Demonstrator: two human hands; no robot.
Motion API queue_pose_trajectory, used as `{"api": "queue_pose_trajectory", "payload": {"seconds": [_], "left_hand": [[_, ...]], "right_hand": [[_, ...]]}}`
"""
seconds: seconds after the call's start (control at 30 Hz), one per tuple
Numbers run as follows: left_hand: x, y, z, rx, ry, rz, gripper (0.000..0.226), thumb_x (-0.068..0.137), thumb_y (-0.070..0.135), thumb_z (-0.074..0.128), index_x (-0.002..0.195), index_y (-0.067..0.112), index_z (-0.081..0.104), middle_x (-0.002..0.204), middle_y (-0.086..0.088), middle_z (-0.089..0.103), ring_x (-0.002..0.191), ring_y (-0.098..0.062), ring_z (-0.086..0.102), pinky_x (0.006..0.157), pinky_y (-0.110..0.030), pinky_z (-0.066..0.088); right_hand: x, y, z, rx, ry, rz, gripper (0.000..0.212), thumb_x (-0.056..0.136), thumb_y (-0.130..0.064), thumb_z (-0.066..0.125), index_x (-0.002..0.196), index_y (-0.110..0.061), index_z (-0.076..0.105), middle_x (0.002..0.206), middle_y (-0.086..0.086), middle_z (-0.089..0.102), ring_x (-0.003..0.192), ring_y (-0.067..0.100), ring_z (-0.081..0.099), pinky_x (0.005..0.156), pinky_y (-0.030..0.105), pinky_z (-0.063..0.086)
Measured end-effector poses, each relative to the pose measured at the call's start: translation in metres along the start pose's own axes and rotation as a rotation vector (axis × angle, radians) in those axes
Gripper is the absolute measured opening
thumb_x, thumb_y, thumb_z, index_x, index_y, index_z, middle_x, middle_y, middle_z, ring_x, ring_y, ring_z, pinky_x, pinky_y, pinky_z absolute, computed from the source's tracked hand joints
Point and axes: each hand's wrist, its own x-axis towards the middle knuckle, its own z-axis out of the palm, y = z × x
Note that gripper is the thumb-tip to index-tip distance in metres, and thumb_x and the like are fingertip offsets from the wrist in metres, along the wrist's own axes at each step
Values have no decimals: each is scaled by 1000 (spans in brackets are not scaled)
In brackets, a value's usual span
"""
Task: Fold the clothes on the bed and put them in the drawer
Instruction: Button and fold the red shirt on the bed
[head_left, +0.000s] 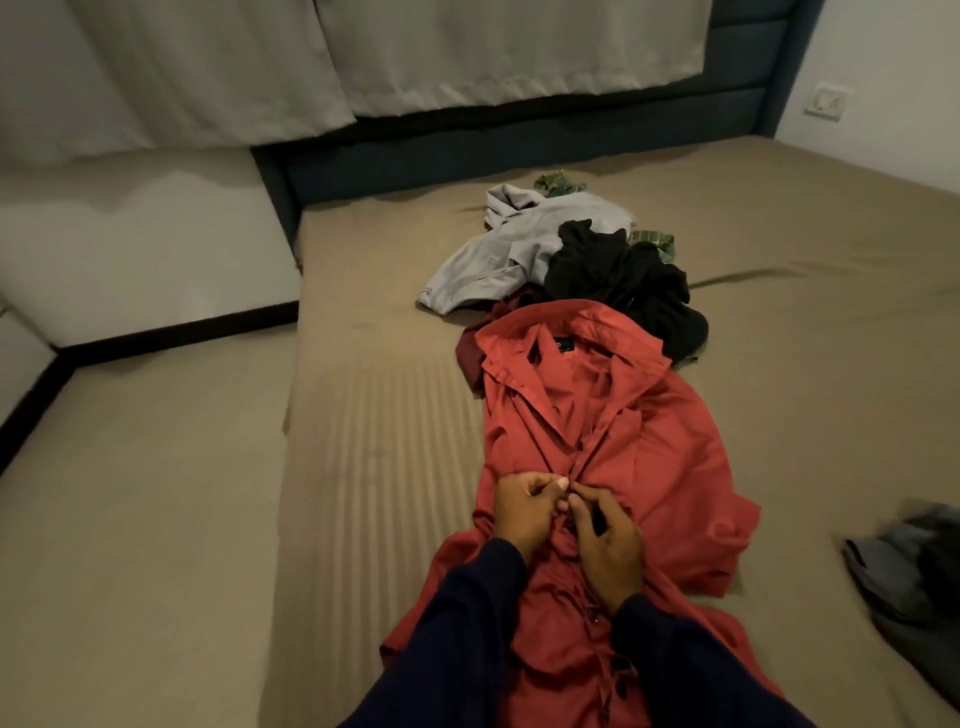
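A red collared shirt lies lengthwise on the bed, collar pointing away from me. My left hand and my right hand meet at the shirt's front placket, about halfway down. Both pinch the red fabric at the button line with thumbs and fingertips. Beyond the collar lies a heap of clothes: a grey garment, a black garment, a dark red piece under the shirt's shoulder and a green patterned piece. No drawer is in view.
Dark grey clothing lies at the bed's right edge. A blue padded headboard stands at the far end, with curtains above it. The floor runs along the bed's left side. A wall socket is at the upper right.
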Motion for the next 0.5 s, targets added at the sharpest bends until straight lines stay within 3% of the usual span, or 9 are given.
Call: {"api": "queue_pose_trajectory", "payload": {"seconds": [0.13, 0.23, 0.33, 0.5], "left_hand": [[-13, 4, 1, -28, 29, -4, 15, 93, 6, 67, 80, 6, 74, 63, -1, 67, 57, -7, 58, 59, -21, 50], [-24, 12, -2, -78, 28, -45, 16, 91, 15, 71, 82, 3, 76, 74, -11, 70, 66, -13, 62, 64, -23, 53], [-30, 16, -2, -129, 21, -67, 11, 87, 10, 74, 91, -1, 76, 85, -18, 72, 66, -13, 64, 62, -18, 53], [-28, 14, 4, -125, 91, -99, 11, 85, 4, 75, 92, -5, 75, 83, -20, 72, 68, -19, 65, 61, -21, 54]], "right_hand": [[4, -13, -4, 95, -15, 68, 15, 90, -16, 74, 91, -31, 72, 76, -17, 70, 69, 0, 63, 63, 16, 49], [7, -18, -6, 114, -29, 82, 23, 86, -9, 76, 89, -31, 73, 74, -15, 71, 68, 0, 64, 64, 15, 50], [12, -19, -9, 97, -49, 76, 26, 83, 0, 75, 89, -26, 75, 74, -10, 72, 66, 0, 64, 63, 12, 50], [12, -21, -14, 115, -73, 104, 26, 81, 3, 75, 87, -22, 74, 76, -5, 73, 66, 2, 66, 63, 16, 53]]}}
